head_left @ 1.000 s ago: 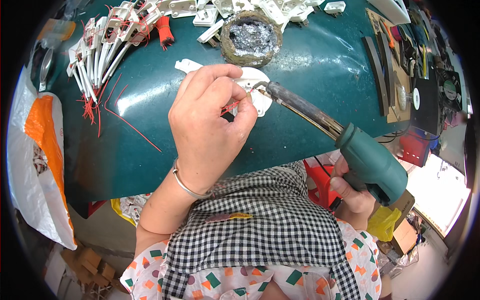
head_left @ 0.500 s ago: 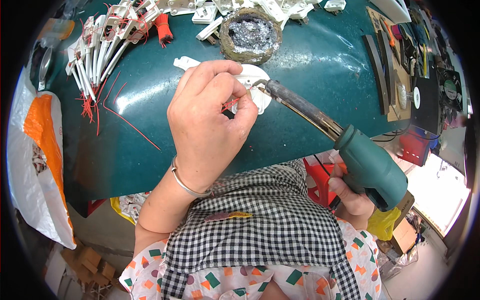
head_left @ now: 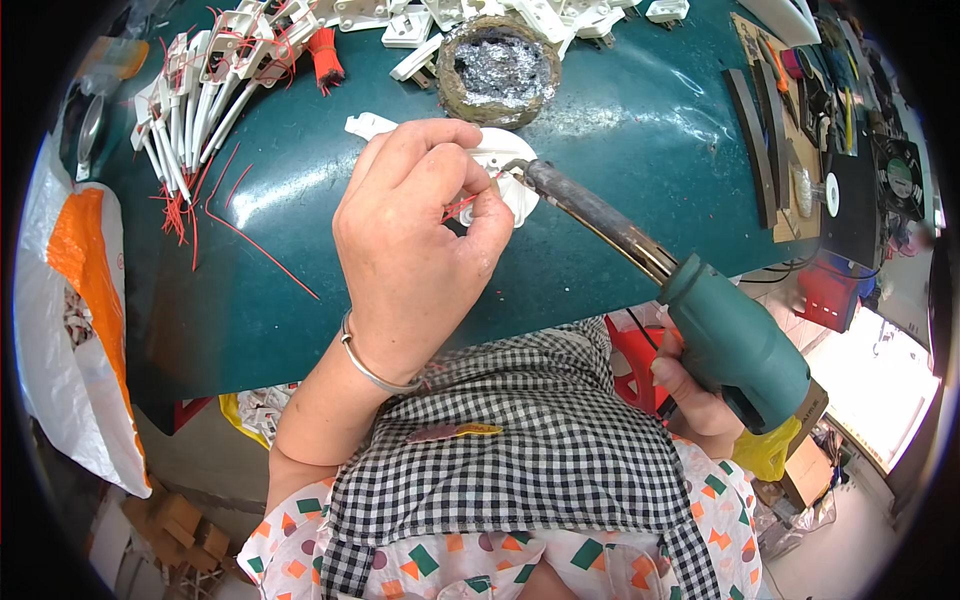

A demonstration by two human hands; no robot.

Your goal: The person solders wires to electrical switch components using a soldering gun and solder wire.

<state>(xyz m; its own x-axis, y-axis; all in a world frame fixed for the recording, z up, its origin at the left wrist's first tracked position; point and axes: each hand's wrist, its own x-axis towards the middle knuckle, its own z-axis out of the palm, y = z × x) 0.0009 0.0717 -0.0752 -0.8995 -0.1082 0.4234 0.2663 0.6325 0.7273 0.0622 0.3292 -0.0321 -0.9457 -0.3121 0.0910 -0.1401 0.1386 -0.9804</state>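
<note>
L hand pinched a thin red wire onto white plastic part, mid green table, w/ open room toward near edge. R hand was clenched round teal soldering gun, tip at part. White-orange bag hung off left edge.

- Glossy dark-green counter, smooth, reflecting light.
- Soldering gun: matt teal plastic body, scorched dull metal barrel.
- White plastic part, smooth.
- Checked cloth apron.
- Shiny metal bangle.
- Crinkled, silvery dross in rough bowl.
</note>
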